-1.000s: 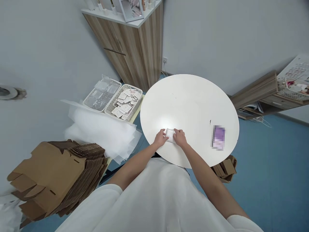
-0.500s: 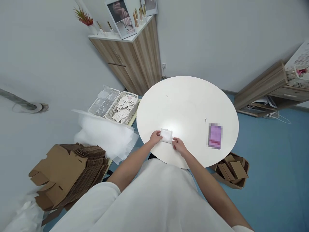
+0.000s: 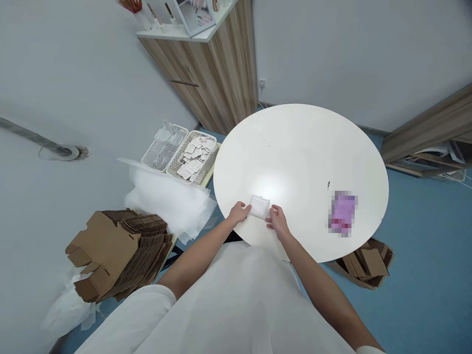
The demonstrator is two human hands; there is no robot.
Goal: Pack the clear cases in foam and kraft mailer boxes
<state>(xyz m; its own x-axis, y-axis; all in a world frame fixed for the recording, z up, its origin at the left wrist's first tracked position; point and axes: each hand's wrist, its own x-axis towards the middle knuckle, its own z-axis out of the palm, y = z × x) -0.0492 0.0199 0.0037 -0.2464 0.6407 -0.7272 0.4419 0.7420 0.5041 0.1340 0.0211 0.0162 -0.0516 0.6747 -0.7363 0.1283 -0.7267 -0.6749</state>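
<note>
A small flat white packet [image 3: 259,206], seemingly wrapped in thin foam sheet, lies near the front edge of the round white table [image 3: 295,147]. My left hand [image 3: 239,213] pinches its left edge, thumb on top. At the packet's right edge is my right hand [image 3: 279,221], its fingers apart and their tips close against the side; whether they touch it is hard to tell. Further right on the tabletop lies a blurred-out purple item [image 3: 343,214]. What the wrapping contains is hidden.
Left of the table are a stack of white foam sheets [image 3: 169,196], a basket of small cards [image 3: 193,160], a clear-bagged bin [image 3: 164,147] and flattened cardboard boxes [image 3: 110,246]. A carton of folded boxes [image 3: 368,265] sits on the floor at right. Behind stands a wooden cabinet [image 3: 206,73].
My view has tilted down and shifted left, so the scene sits differently. The fingers of my right hand have spread at the packet's right edge. My left hand keeps its place at the left edge.
</note>
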